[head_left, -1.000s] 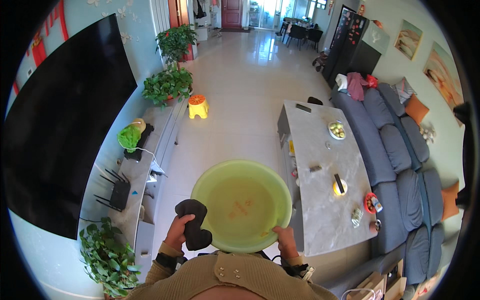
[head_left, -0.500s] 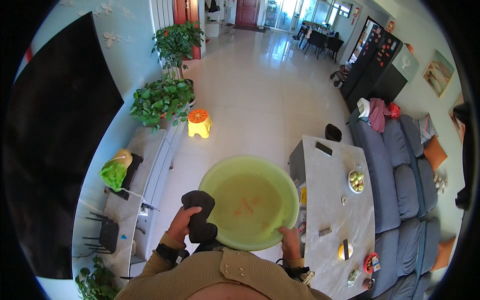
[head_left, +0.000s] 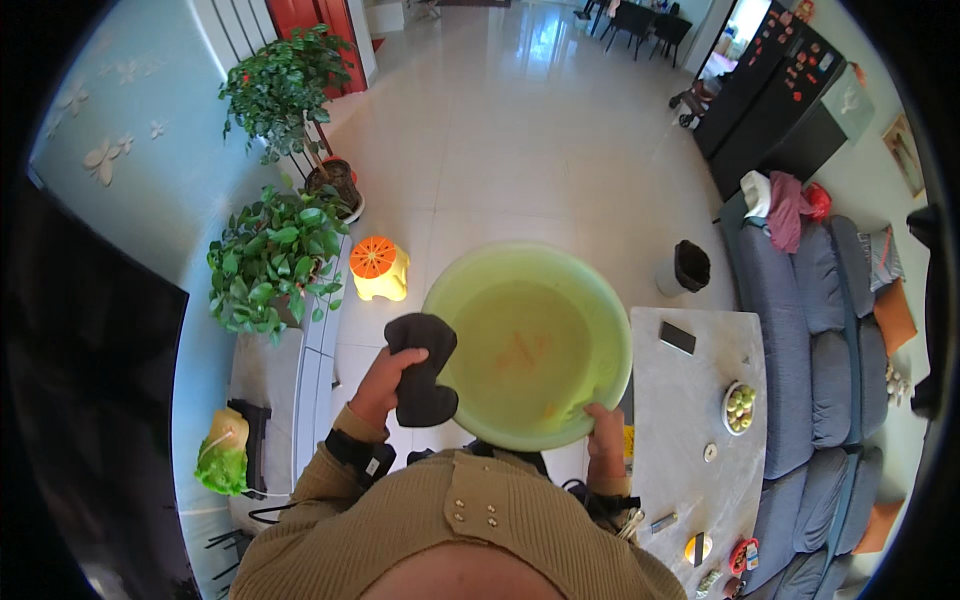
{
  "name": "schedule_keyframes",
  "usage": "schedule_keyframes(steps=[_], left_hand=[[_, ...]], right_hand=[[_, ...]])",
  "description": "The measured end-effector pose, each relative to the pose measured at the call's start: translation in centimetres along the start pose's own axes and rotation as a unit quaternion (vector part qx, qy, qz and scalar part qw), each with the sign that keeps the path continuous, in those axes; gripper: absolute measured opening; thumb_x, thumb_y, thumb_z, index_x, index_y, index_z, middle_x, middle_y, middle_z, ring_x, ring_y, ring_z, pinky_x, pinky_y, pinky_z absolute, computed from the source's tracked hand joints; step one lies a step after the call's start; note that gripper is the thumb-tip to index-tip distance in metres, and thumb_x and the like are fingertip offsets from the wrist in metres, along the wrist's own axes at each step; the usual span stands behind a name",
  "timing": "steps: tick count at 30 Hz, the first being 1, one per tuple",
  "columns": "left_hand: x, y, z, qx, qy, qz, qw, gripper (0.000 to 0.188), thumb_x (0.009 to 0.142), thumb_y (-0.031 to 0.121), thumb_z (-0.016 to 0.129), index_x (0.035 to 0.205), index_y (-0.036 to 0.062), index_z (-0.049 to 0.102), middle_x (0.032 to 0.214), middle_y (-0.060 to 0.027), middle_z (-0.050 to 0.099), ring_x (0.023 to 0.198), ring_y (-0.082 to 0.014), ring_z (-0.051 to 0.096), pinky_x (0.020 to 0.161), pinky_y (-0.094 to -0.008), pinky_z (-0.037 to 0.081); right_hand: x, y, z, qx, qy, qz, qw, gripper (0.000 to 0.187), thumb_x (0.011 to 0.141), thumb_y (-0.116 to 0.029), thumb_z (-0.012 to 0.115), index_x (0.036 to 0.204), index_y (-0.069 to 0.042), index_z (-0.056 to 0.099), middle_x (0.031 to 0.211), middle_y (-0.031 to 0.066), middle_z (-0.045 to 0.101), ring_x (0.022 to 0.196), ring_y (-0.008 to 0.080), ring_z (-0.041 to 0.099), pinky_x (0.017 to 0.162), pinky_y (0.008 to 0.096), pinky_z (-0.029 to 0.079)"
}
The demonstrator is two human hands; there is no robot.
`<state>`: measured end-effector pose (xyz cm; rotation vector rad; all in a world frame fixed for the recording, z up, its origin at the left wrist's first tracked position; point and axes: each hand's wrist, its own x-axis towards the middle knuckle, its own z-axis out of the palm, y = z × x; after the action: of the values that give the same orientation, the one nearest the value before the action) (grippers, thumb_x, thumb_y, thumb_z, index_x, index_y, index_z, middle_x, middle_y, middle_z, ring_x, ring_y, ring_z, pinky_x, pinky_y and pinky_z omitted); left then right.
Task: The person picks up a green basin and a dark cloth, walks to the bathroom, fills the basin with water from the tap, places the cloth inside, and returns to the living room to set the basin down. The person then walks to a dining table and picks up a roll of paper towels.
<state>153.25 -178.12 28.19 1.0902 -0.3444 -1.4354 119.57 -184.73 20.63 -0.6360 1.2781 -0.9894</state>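
Note:
A large light-green basin (head_left: 455, 300) is held in front of my body; it holds what looks like shallow, yellowish water, and faint orange-pink marks show at its bottom. My right hand (head_left: 604, 432) grips its near right rim, thumb over the edge. My left hand (head_left: 388, 382) is closed on a dark grey, two-lobed, soft-looking thing (head_left: 424, 370) that lies against the basin's left rim. This thing hides part of that rim, so I cannot tell whether my left fingers also hold the basin.
A yellow stool with an orange top (head_left: 379, 268) stands ahead on the left, near potted plants (head_left: 275, 255). To my right are a marble-topped table (head_left: 690, 400) and a grey sofa (head_left: 790, 370). A bin with a black liner (head_left: 684, 268) stands beyond the table. Tiled floor (head_left: 500, 170) stretches ahead.
The view has tilted down and shifted. The basin, with both hands and the dark thing, now appears higher and further right in the picture. Both grips look the same.

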Motion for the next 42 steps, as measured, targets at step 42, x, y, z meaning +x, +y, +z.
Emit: schedule_keyframes(steps=[42], left_hand=[[101.8, 50.0, 6.7, -0.008, 0.076, -0.001, 0.997, 0.045, 0.074, 0.011, 0.058, 0.116, 0.0, 0.045, 0.104, -0.0094, 0.055, 0.09, -0.02, 0.056, 0.08, -0.032, 0.047]], right_hand=[[94.1, -38.6, 57.8, -0.017, -0.053, 0.049, 0.997, 0.032, 0.065, -0.004, 0.054, 0.094, 0.008, 0.05, 0.081, 0.0085, 0.055, 0.066, 0.0175, 0.054, 0.054, 0.0276, 0.043]])
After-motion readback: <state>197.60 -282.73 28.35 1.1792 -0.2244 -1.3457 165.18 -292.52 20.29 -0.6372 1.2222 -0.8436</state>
